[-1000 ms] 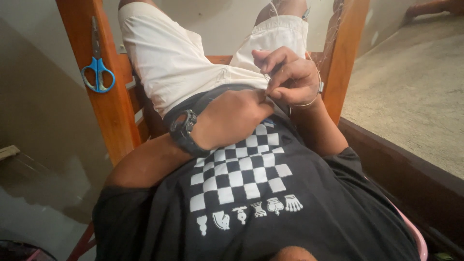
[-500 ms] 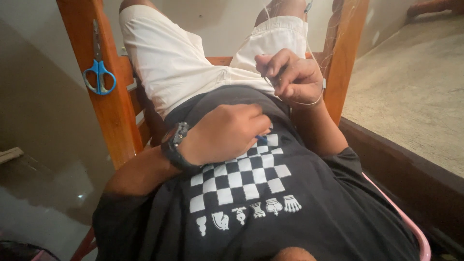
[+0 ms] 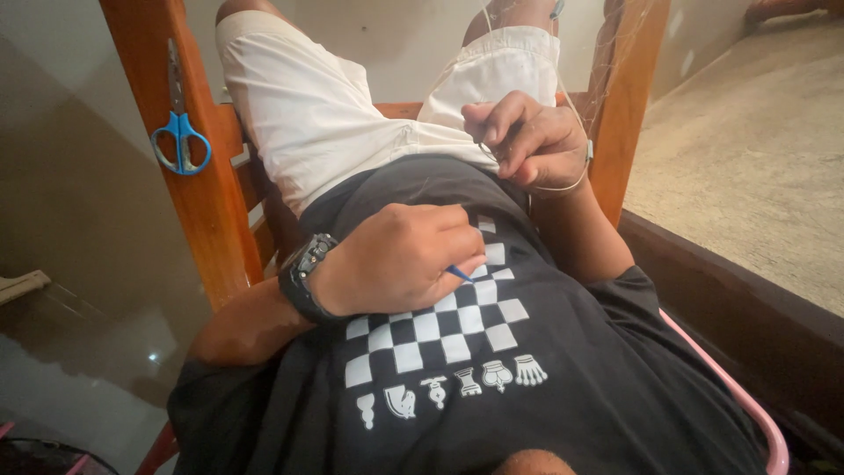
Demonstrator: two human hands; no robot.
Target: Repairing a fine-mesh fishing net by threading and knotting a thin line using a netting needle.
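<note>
My left hand (image 3: 400,259) rests on my black shirt over my belly, fingers closed around a thin blue tool (image 3: 460,274) whose tip pokes out by the thumb. A black watch (image 3: 303,274) is on that wrist. My right hand (image 3: 526,141) is raised above my white shorts (image 3: 334,114) and pinches a fine pale thread (image 3: 571,180) that loops under the hand and runs up toward the netting (image 3: 615,53) on the right wooden post.
Blue-handled scissors (image 3: 180,141) hang on the left orange wooden post (image 3: 189,202). A second wooden post (image 3: 629,114) stands at the right, beside a raised concrete floor (image 3: 756,167). A pink chair rim (image 3: 747,405) shows at the lower right.
My left hand has slid down from beside my right hand onto my belly. The right hand has stayed up by the shorts, still pinching the thread.
</note>
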